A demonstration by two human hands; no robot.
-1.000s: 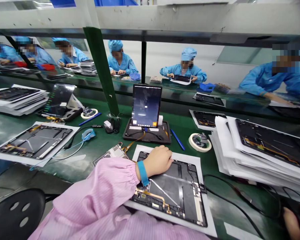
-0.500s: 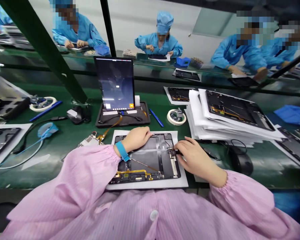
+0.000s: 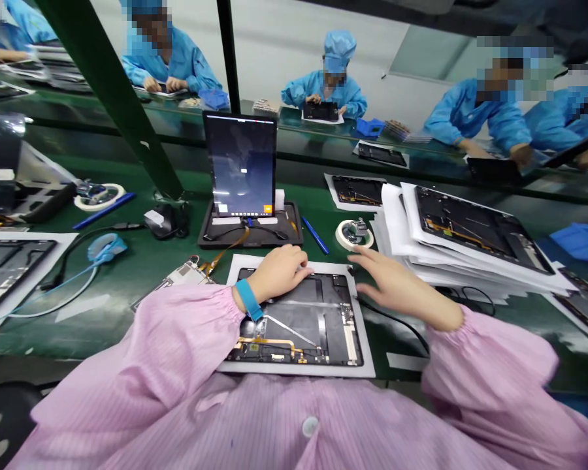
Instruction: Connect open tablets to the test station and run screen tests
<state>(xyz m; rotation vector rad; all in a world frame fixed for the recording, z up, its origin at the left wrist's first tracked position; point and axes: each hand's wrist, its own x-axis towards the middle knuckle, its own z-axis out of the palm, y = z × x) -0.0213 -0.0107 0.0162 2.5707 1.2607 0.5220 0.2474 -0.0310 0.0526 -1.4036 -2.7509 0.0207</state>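
An opened tablet housing (image 3: pixel 289 323), dark inside with orange flex cables and silver strips, lies on a white sheet (image 3: pixel 367 365) in front of me. My left hand (image 3: pixel 281 271), wearing a blue wrist strap (image 3: pixel 248 299), rests over its far edge with the fingers curled together; what lies under them is hidden. My right hand (image 3: pixel 392 281) hovers at the far right corner, fingers apart and holding nothing. A small black piece (image 3: pixel 351 269) sits by its fingertips. Beneath this hand a black cable (image 3: pixel 402 318) runs to the right.
A lit tablet screen (image 3: pixel 242 166) stands in a black tray (image 3: pixel 208 235) behind. Nearby are a blue pen (image 3: pixel 315 235), a tape roll (image 3: pixel 342 243) and a black mouse (image 3: pixel 159 222). Stacked housings on paper (image 3: pixel 396 235) rise at right. Co-workers in blue (image 3: pixel 340 91) sit opposite.
My right hand has let go at the housing's right edge and lifted away, its fingers spreading. The left hand stays at the far edge. The whole view has shifted slightly.
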